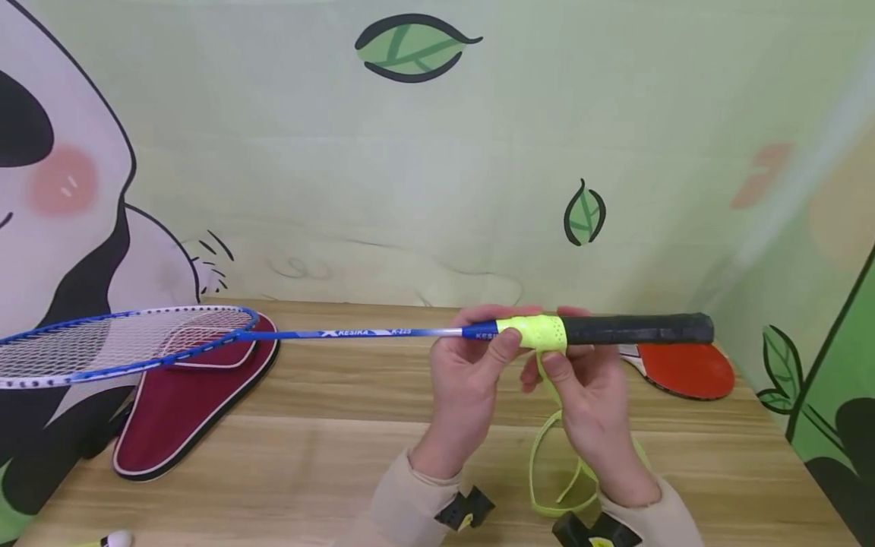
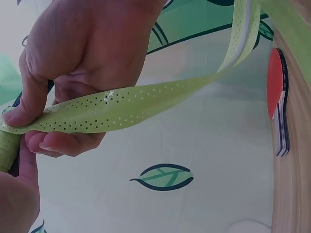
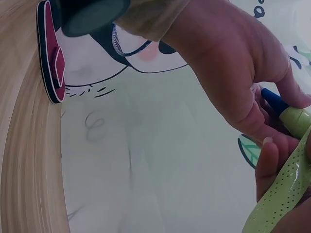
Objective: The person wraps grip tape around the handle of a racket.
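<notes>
A blue and white badminton racket [image 1: 342, 333] is held level above the table, its head to the left and its black handle [image 1: 639, 329] to the right. Yellow-green perforated grip tape [image 1: 529, 332] is wrapped round the handle's inner end, beside the blue cone. My left hand [image 1: 465, 380] grips the wrapped part, thumb in front and fingers behind. Just right of it, my right hand [image 1: 595, 399] pinches the tape where it leaves the handle. In the left wrist view the tape's free strip [image 2: 112, 109] stretches away from the right hand. Some fingers are hidden behind the handle.
Below the hands, loose tape coils on the wooden table [image 1: 342, 463]. A red table tennis bat [image 1: 690, 371] lies at the right, partly behind the right hand. Under the racket head at the left is a dark red case [image 1: 184, 418]. A printed cloth backdrop [image 1: 410, 175] stands behind.
</notes>
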`<act>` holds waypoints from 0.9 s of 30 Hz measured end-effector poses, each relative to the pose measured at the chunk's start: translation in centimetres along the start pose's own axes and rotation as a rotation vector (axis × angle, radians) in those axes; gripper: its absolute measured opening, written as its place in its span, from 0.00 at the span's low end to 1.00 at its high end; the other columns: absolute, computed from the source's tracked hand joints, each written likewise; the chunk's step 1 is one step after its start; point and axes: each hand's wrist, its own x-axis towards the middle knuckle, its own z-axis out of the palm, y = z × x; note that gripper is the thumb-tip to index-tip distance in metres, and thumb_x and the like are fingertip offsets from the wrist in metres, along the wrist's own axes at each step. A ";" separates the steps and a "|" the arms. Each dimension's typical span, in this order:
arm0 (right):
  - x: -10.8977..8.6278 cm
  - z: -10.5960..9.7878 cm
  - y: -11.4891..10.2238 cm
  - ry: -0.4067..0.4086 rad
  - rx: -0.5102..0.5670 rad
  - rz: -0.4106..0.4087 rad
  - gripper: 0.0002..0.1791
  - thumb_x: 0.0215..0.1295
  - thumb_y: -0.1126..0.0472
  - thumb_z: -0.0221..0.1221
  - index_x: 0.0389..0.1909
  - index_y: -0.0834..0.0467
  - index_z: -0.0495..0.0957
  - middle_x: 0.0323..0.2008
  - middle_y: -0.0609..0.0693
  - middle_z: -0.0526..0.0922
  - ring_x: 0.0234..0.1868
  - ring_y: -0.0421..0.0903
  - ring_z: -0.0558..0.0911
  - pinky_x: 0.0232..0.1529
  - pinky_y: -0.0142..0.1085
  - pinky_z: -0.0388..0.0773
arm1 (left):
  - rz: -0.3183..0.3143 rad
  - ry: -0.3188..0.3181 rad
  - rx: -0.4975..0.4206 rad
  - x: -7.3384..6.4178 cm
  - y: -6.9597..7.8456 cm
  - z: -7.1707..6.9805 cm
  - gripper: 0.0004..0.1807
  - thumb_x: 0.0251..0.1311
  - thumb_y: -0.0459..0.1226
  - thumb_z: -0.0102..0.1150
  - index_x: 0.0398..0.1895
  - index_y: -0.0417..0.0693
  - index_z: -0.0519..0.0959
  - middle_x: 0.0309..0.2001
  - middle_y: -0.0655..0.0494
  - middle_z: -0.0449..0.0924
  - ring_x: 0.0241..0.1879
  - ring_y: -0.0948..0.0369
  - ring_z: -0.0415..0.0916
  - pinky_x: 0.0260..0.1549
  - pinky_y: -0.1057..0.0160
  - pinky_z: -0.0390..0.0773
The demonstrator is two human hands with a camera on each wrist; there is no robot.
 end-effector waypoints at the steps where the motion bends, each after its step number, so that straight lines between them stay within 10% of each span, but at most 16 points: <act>1: 0.1 -0.1 0.1 -0.001 0.015 -0.011 0.23 0.68 0.75 0.52 0.63 0.65 0.62 0.33 0.55 0.83 0.25 0.47 0.80 0.28 0.33 0.83 | -0.003 0.004 0.004 0.0 0.0 0.0 0.17 0.63 0.40 0.63 0.46 0.36 0.74 0.46 0.42 0.83 0.46 0.57 0.81 0.48 0.60 0.82; 14: 0.7 0.2 1.1 0.044 0.042 -0.174 0.09 0.62 0.75 0.60 0.41 0.74 0.71 0.28 0.56 0.83 0.22 0.45 0.81 0.26 0.31 0.81 | 0.001 0.068 0.118 0.1 0.0 0.0 0.26 0.60 0.44 0.66 0.44 0.27 0.72 0.36 0.58 0.83 0.36 0.62 0.77 0.38 0.69 0.77; 20: 0.8 0.7 1.1 0.052 0.033 -0.200 0.08 0.62 0.77 0.59 0.38 0.74 0.69 0.25 0.56 0.81 0.20 0.45 0.81 0.23 0.31 0.80 | 0.064 -0.055 -0.102 0.3 -0.2 -0.1 0.08 0.68 0.33 0.55 0.47 0.42 0.72 0.49 0.47 0.83 0.46 0.55 0.78 0.21 0.69 0.76; 27: 0.6 0.7 1.0 0.064 0.057 -0.156 0.07 0.63 0.79 0.56 0.40 0.72 0.70 0.26 0.56 0.83 0.20 0.45 0.80 0.23 0.32 0.81 | 0.051 -0.184 -0.251 0.3 -0.1 -0.3 0.24 0.61 0.21 0.53 0.58 0.47 0.66 0.54 0.45 0.80 0.50 0.54 0.78 0.24 0.69 0.77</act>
